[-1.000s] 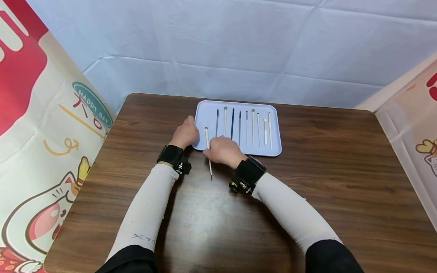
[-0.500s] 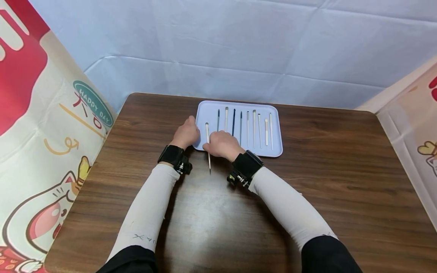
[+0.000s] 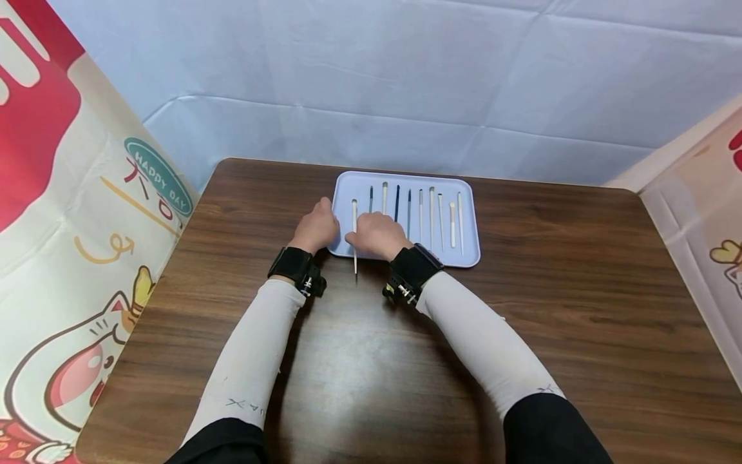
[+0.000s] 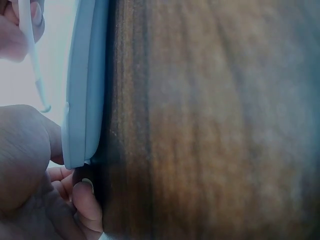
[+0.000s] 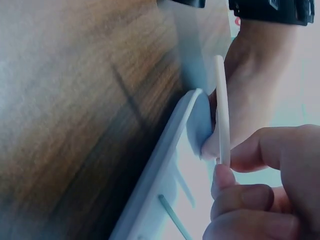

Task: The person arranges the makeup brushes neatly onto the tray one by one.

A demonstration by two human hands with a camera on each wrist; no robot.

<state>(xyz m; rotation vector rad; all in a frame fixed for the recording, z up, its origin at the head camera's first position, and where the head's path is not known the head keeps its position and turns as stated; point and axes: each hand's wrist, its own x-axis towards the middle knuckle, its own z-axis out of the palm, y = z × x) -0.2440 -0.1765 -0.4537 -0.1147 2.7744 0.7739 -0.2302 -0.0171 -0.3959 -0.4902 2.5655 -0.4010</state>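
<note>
A pale lavender tray (image 3: 472, 232) lies on the table with a row of slim brushes (image 3: 431, 219) on it, their handles white, blue or black. My left hand (image 3: 315, 225) grips the tray's left edge; the left wrist view shows fingers above and below the rim (image 4: 82, 95). Between the thumb and fingers of my right hand (image 3: 379, 235) I pinch a white-handled brush (image 3: 355, 216), held over the tray's left part. Its thin end projects past the near rim. In the right wrist view that brush (image 5: 223, 115) stands above the tray surface. My right hand covers the lower ends of some brushes.
The brown wooden table (image 3: 556, 290) extends to both sides and in front of the tray. Behind it hangs a pale blue cloth (image 3: 371, 84). Printed cloths (image 3: 75, 258) close off the left and right sides.
My right hand has moved away from me, carrying the pinched brush farther over the tray. My left hand has kept its place at the tray's left edge.
</note>
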